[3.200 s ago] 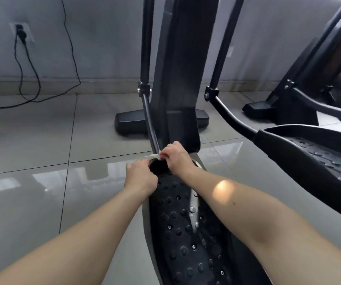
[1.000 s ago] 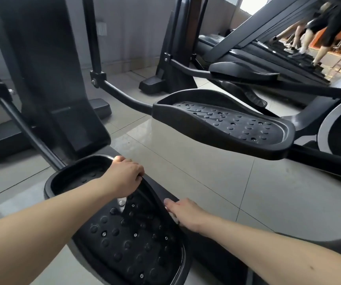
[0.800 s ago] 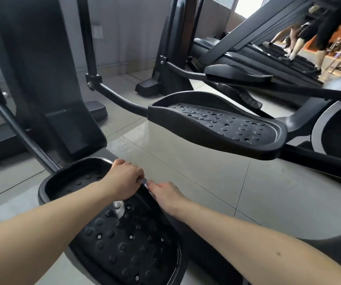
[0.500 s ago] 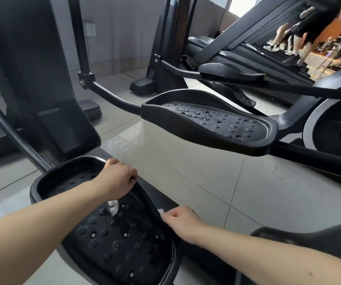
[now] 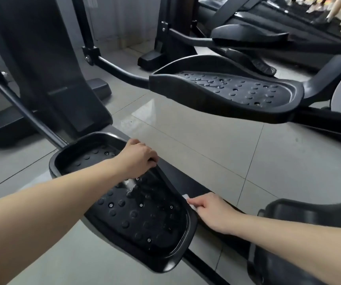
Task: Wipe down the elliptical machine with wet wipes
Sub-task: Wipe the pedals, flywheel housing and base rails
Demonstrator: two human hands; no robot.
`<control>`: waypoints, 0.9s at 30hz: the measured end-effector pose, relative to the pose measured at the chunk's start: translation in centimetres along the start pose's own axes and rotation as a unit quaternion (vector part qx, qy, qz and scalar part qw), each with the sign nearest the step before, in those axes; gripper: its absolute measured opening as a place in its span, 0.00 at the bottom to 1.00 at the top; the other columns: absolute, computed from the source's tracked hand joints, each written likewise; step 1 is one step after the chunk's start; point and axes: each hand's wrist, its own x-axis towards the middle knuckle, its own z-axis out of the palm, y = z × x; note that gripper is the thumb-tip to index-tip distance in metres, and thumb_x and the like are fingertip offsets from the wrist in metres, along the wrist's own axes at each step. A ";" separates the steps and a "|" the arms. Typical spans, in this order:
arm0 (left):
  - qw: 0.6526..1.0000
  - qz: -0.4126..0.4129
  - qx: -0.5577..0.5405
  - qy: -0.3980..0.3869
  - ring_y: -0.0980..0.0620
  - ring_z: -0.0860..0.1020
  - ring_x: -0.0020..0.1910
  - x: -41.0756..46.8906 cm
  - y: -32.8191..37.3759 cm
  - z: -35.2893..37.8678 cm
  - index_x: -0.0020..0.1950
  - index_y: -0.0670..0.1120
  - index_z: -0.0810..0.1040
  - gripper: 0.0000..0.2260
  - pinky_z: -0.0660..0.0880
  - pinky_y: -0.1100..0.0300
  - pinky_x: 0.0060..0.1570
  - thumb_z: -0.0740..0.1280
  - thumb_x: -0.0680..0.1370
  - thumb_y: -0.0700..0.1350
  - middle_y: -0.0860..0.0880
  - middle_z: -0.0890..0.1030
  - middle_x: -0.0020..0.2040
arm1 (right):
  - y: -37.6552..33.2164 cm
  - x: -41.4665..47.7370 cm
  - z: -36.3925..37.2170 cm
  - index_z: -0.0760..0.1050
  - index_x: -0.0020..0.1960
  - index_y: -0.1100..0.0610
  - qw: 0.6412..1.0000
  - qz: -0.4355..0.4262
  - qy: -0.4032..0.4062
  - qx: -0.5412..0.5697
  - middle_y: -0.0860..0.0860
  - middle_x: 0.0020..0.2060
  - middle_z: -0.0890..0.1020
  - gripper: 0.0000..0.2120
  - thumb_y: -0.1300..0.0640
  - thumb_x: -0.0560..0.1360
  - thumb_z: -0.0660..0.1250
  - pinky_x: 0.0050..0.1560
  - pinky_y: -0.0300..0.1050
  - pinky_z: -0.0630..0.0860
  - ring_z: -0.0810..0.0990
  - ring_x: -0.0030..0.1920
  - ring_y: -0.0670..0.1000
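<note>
slides right hand (image 5: 212,210), grip curled on wet wipe (image 5: 188,200), back along rim of pedal (image 5: 145,223), away from left hand (image 5: 138,161) clutching that rim; probably finishes this edge.

The right grip (image 5: 212,212) is covering most of the white wet wipe (image 5: 188,200); only one corner is showing. The fingertips of the left grip (image 5: 136,161) are curling out of sight over the rim of the black studded plastic pedal (image 5: 145,219). The top edge is cutting off blurred legs (image 5: 333,9).

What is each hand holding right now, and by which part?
The left hand grips the near foot pedal by its right rim; the right hand holds a wet wipe, mostly hidden under its fingers.
</note>
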 end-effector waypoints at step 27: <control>0.999 -0.010 -0.016 0.028 0.53 0.76 0.60 -0.9 -0.1 0.6 0.55 0.54 0.83 0.08 0.57 0.50 0.71 0.66 0.81 0.49 0.58 0.83 0.54 | -2.7 2.2 1.7 0.82 0.45 0.57 0.978 -0.153 0.123 -0.076 0.48 0.44 0.77 0.03 0.61 0.77 0.71 0.53 0.43 0.72 0.74 0.51 0.50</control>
